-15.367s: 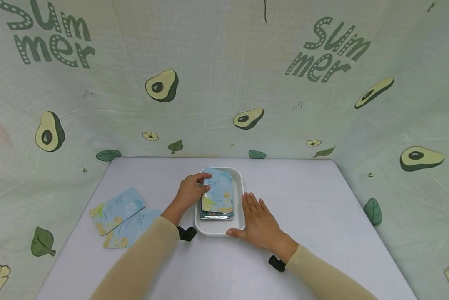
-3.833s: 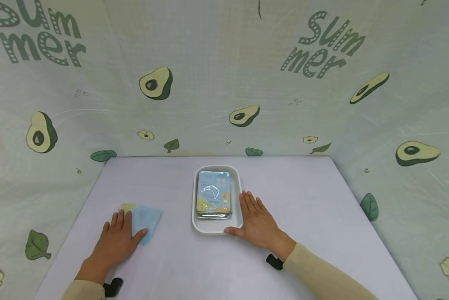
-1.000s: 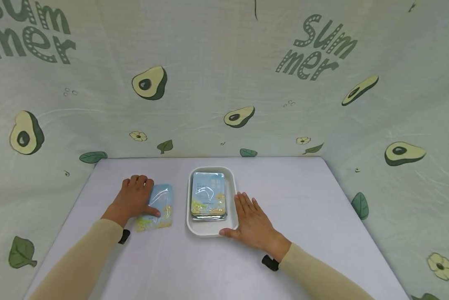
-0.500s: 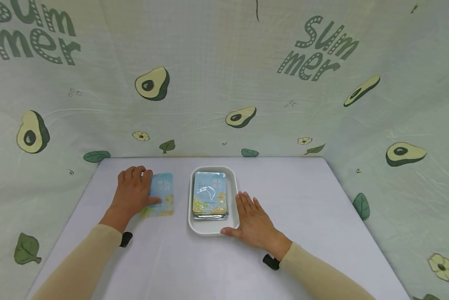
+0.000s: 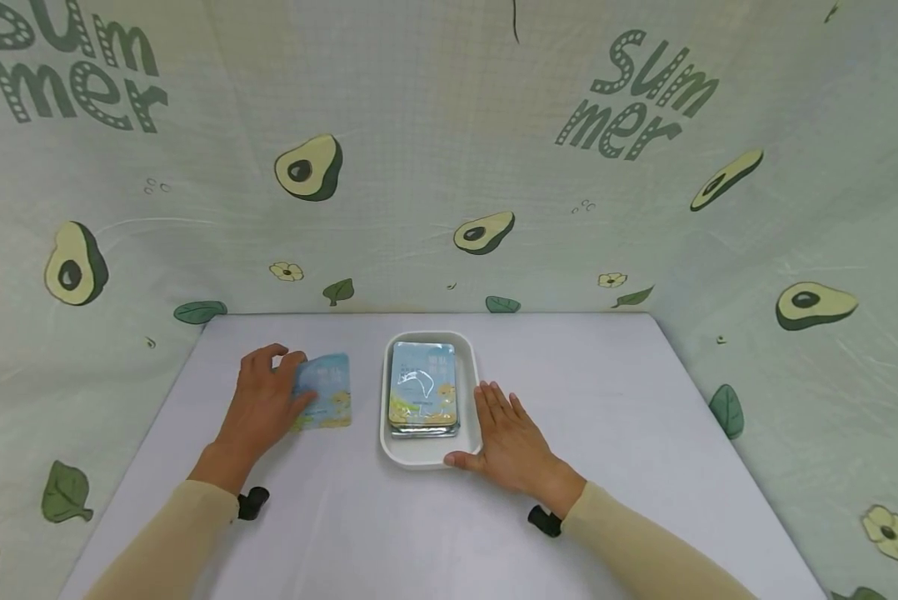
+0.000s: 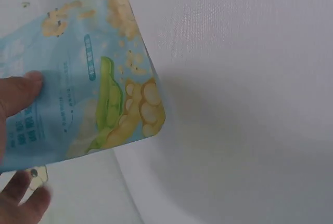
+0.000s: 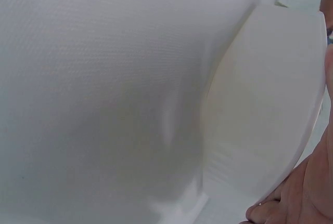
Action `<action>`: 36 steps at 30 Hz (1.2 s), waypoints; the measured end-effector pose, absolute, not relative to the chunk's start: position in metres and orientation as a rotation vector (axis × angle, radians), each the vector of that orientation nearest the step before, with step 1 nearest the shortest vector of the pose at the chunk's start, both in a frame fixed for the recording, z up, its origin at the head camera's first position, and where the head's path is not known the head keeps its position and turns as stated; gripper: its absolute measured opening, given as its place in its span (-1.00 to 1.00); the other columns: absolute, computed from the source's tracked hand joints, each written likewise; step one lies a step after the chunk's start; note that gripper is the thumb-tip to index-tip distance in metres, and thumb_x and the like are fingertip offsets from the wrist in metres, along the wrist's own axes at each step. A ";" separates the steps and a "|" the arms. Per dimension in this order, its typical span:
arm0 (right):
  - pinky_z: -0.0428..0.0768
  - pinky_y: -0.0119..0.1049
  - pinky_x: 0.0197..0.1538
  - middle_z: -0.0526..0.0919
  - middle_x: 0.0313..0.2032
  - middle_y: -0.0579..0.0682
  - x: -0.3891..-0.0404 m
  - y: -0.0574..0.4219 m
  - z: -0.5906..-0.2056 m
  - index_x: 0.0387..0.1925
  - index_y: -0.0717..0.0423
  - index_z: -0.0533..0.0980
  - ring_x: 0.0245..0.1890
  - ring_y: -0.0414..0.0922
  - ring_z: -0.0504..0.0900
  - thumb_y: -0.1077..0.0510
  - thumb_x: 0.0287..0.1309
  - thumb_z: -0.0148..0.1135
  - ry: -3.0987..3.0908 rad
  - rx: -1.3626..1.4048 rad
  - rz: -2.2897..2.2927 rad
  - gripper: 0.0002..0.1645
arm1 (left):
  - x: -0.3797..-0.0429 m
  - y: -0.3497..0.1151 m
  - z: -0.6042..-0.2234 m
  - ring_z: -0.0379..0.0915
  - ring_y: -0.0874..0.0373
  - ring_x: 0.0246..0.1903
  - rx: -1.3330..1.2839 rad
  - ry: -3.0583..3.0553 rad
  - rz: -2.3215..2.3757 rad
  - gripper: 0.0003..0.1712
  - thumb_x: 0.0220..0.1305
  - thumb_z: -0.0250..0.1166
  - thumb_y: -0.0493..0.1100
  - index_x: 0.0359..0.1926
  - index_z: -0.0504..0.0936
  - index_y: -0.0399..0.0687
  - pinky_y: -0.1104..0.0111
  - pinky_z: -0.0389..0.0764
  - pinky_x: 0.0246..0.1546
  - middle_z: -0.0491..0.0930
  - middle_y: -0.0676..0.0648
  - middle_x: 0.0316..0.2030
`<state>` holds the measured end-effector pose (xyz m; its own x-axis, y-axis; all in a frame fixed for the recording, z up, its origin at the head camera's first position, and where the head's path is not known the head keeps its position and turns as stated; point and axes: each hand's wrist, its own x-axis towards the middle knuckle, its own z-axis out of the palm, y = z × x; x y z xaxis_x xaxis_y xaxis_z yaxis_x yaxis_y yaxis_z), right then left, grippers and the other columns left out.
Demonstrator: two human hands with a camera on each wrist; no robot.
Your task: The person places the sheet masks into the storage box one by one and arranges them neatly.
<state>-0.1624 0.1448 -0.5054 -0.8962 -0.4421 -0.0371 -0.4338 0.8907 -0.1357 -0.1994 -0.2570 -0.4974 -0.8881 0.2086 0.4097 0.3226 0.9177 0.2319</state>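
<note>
My left hand (image 5: 261,404) pinches a flat blue sachet (image 5: 329,390) by its left edge, left of the tray. In the left wrist view, the thumb lies on the face of the sachet (image 6: 62,99), which is tilted and printed with green and yellow bean pods. A shallow white tray (image 5: 417,454) holds a stack of similar blue sachets (image 5: 422,375) with silvery edges. My right hand (image 5: 516,446) rests against the tray's right side, fingers straight and thumb at its near corner. The right wrist view shows the tray's outer wall (image 7: 260,109) beside that hand.
A white-covered table (image 5: 614,417) lies under everything. Behind and at both sides hangs a pale green cloth (image 5: 404,100) printed with avocados, leaves and lettering. A black strap piece (image 5: 253,503) sits at my left wrist, another (image 5: 545,522) at my right.
Earlier, two sachets lay at the left while my left hand touched the tray's stack. One now shows there, shifted away from me, its edge lifted in my left hand. My right hand stays at the tray.
</note>
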 end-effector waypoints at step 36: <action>0.11 0.21 0.63 0.08 0.62 0.34 -0.164 0.147 -0.509 0.64 0.38 -0.01 0.67 0.21 0.03 -0.73 0.24 -0.05 3.019 -0.716 -0.209 0.47 | -0.206 -0.269 -0.504 0.54 -0.27 0.18 0.082 -3.023 -1.171 -0.35 0.49 0.32 -0.12 0.53 0.44 -0.01 0.14 0.67 -0.08 0.50 -0.45 0.30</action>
<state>-0.1638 0.1475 -0.5088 -0.8935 -0.4492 -0.0003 -0.4448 0.8850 -0.1376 -0.2056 -0.2689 -0.5045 -0.9936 -0.0107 -0.1124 -0.0836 0.7386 0.6690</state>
